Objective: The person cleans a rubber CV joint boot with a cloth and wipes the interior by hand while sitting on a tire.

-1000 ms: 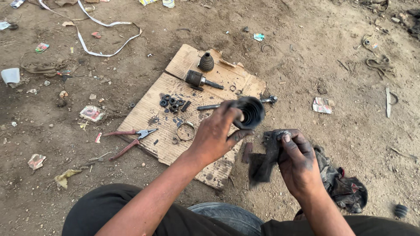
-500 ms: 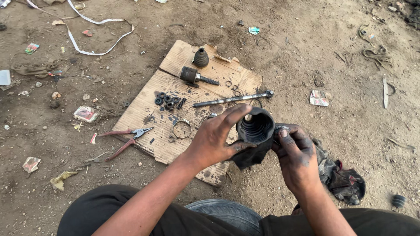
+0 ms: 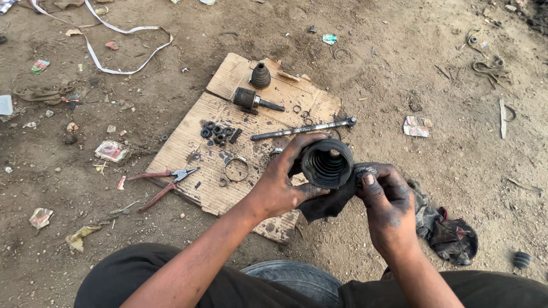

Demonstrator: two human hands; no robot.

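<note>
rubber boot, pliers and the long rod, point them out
rubber boot (image 3: 326, 163), head view, ribbed inside of its open mouth
pliers (image 3: 162, 183), head view, red handles
long rod (image 3: 302, 130), head view, middle of the shaft

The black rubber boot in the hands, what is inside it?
The rubber boot shows only dark ribbed inner walls; nothing is seen inside. Its deep end is in shadow. The left hand and a dark rag cover its underside.
</note>
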